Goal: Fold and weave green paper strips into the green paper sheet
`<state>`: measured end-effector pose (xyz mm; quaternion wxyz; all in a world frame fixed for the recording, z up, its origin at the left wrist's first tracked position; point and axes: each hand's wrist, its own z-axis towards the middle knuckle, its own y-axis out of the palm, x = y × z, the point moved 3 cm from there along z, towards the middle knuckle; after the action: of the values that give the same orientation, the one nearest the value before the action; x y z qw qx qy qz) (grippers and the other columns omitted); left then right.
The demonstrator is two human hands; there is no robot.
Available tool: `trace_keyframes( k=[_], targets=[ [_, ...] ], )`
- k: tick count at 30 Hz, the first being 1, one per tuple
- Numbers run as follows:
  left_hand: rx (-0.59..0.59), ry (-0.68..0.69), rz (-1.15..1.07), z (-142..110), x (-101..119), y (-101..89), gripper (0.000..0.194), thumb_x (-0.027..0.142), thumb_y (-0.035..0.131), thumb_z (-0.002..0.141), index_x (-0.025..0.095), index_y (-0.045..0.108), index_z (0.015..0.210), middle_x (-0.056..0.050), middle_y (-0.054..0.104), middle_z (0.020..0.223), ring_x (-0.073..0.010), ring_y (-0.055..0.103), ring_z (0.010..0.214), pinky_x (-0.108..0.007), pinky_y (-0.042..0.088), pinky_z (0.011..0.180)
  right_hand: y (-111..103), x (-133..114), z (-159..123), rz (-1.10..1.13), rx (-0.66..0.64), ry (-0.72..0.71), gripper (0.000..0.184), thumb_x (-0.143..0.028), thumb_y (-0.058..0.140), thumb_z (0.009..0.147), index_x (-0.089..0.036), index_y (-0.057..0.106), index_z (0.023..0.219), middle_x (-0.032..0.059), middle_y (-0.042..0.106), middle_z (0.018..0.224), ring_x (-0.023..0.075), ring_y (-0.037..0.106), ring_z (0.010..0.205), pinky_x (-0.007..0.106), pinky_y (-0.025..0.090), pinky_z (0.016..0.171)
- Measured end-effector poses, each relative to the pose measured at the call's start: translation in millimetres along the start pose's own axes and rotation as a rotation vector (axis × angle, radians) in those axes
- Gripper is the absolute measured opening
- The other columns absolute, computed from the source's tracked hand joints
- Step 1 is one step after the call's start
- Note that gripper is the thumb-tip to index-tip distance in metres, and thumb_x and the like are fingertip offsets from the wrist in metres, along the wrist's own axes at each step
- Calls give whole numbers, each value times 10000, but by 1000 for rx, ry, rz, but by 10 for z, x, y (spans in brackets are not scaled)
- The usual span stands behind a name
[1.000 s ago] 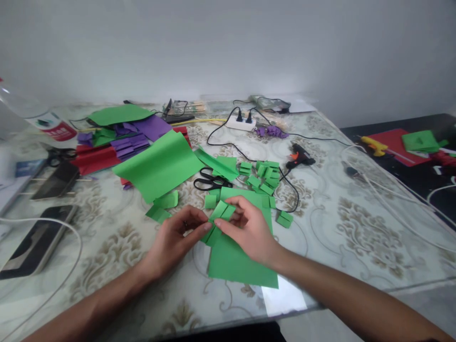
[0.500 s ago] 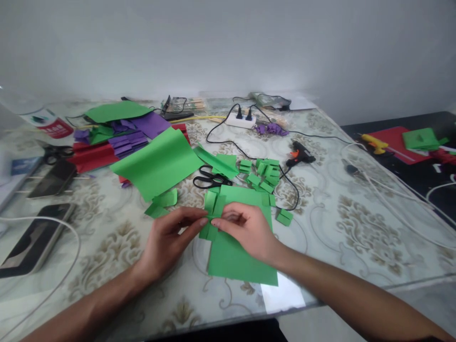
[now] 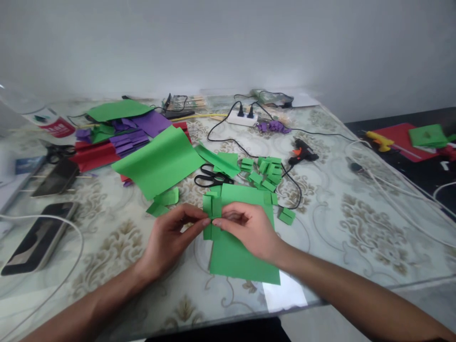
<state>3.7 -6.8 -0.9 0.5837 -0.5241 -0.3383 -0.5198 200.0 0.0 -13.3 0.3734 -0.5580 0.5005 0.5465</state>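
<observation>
Nearest, the broad green paper sheet (image 3: 245, 261) lies flat on the table (image 3: 142, 299), partly beneath the work. If it slides on the glossy surface, the small pieces resting on it could shift too. Above its left side, the creased green paper piece (image 3: 207, 230) is held between both hands. The left hand (image 3: 169, 240) has thumb and fingertips pinched together on its left side; the right hand (image 3: 251, 232) pinches it close alongside, the thumbs nearly meeting. Uneven pressure could skew a crease, and opposed pulling could tear the paper at the pinch. Overlapping green layers make its edges hard to distinguish, so a neighboring flap could be caught by mistake.

To the right, a folded green square (image 3: 287, 215) sits near the black cord (image 3: 299, 194); a tug on the cord could displace it. Just beyond the hands lie the black-handled scissors (image 3: 223, 179), which a forward knuckle could nudge into the pile of folded green pieces (image 3: 272, 171). Farther right rests the glue gun (image 3: 303, 151); whether it is hot cannot be told, but a warm nozzle could burn fingers or mark paper.
</observation>
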Motion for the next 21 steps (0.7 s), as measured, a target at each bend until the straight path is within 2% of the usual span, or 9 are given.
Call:
trace_keyframes(
  k=[14,21],
  targets=[
    [15,-87,-126,-3,32,13,157,232,883,833,187,733,833,4,732,790,-124,701,733,-185,588,688,7,-99,1,-29,-32,-36,329,-466,886,761,-198,695,748,-13,679,675,141,616,616,271,515,613],
    [19,-137,-175,-7,-9,13,207,229,896,824,214,713,919,29,713,820,-102,681,721,-160,564,669,16,-103,15,-9,-56,-42,373,-488,869,775,-198,643,710,-37,585,642,116,528,585,254,448,571]
  ],
)
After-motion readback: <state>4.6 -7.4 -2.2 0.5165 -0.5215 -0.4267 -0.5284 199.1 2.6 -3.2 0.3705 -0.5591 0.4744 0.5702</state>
